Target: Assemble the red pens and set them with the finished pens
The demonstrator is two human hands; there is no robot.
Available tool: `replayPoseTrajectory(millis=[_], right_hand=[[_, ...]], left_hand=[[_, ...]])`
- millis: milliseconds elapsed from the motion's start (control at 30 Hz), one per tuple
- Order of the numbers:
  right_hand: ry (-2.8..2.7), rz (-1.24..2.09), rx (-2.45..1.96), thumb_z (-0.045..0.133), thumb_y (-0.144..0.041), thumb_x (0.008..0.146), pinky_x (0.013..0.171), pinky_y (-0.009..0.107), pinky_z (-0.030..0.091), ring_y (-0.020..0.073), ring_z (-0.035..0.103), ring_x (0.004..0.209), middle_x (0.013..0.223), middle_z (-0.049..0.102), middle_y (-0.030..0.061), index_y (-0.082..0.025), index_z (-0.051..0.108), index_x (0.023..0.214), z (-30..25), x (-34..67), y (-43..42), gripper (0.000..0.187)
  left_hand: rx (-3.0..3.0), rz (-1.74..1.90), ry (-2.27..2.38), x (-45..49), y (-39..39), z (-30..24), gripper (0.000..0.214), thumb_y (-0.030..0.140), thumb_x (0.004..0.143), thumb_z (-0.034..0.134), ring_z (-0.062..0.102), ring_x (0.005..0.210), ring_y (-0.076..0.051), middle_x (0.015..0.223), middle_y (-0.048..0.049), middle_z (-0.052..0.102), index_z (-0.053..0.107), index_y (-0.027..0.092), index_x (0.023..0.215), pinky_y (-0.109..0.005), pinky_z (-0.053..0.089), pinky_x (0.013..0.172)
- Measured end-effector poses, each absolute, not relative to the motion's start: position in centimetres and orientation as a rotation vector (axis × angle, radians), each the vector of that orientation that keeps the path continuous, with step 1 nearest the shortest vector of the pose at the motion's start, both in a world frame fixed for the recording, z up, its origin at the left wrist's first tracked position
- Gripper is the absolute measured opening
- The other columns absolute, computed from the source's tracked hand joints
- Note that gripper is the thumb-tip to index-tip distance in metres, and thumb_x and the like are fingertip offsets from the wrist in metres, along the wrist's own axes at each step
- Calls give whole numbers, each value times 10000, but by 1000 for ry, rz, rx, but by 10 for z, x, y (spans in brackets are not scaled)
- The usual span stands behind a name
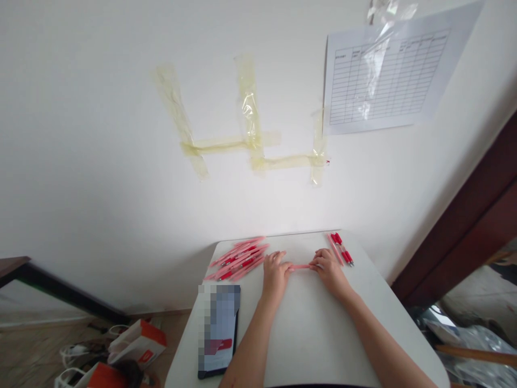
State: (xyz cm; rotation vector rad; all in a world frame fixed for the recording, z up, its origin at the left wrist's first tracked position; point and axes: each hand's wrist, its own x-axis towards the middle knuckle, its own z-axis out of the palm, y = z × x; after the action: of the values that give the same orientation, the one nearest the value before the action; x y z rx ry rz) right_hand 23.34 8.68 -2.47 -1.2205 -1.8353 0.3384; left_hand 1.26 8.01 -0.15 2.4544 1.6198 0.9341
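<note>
Above the far part of the white table, a slim pink strip (301,267) runs level between both hands; its exact kind is not clear. My left hand (277,269) pinches its left end, with the other fingers raised. The right end sits between the thumb and fingers of my right hand (327,267). Beside the left hand lies a pile of pink strips and red pens (238,260). Right of the right hand, red pens (344,250) lie next to another pink strip (334,249).
A tablet-like device (220,328), partly pixelated, lies on the left of the table (311,334). The wall behind carries yellowed tape (250,113) and a printed sheet (388,75). Paper bags (137,345) stand on the floor at left; a dark red frame (460,226) rises at right.
</note>
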Motion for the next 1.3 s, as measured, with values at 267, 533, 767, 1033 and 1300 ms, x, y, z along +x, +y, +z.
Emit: replayPoseTrajectory(millis=[267, 533, 767, 1033, 1300], right_hand=[[-1905, 233, -1271, 590, -337, 940, 1005, 482, 508, 287, 559, 1145, 1140, 621, 109, -286, 739, 1145, -19, 234, 81, 259], [-1976, 157, -1273, 554, -328, 967, 1022, 519, 493, 319, 513, 1218, 1173, 642, 108, -282, 784, 937, -15, 230, 79, 236], [-1960, 60, -1291, 558, -266, 957, 1027, 550, 466, 354, 485, 1256, 1152, 656, 107, -280, 784, 862, -16, 224, 79, 245], [-1939, -22, -1300, 578, -261, 958, 1038, 574, 424, 347, 456, 1268, 1138, 666, 95, -291, 776, 846, -11, 219, 76, 229], [-1963, -234, -1273, 597, -244, 957, 1039, 549, 406, 314, 474, 1237, 1095, 692, 68, -277, 761, 855, -5, 215, 73, 196]], left_hand=[[2466, 1064, 1598, 13, 82, 0, 83, 206, 840, 722, 500, 1291, -280, 1334, -80, 596, 761, 246, 901, -566, 394, 1142], [2487, 999, 1623, 17, 77, 5, 109, 201, 845, 713, 477, 1323, -292, 1326, -69, 604, 756, 261, 926, -664, 317, 1168], [2505, 885, 1705, 17, 78, 7, 130, 219, 869, 687, 440, 1356, -334, 1406, -22, 606, 770, 302, 925, -699, 285, 1155], [2514, 888, 1761, 21, 75, 11, 181, 174, 891, 627, 418, 1399, -355, 1361, -22, 648, 758, 296, 918, -729, 266, 1151], [2499, 929, 1799, 23, 73, 9, 238, 106, 872, 619, 377, 1440, -363, 1325, -23, 658, 746, 301, 920, -752, 246, 1154]])
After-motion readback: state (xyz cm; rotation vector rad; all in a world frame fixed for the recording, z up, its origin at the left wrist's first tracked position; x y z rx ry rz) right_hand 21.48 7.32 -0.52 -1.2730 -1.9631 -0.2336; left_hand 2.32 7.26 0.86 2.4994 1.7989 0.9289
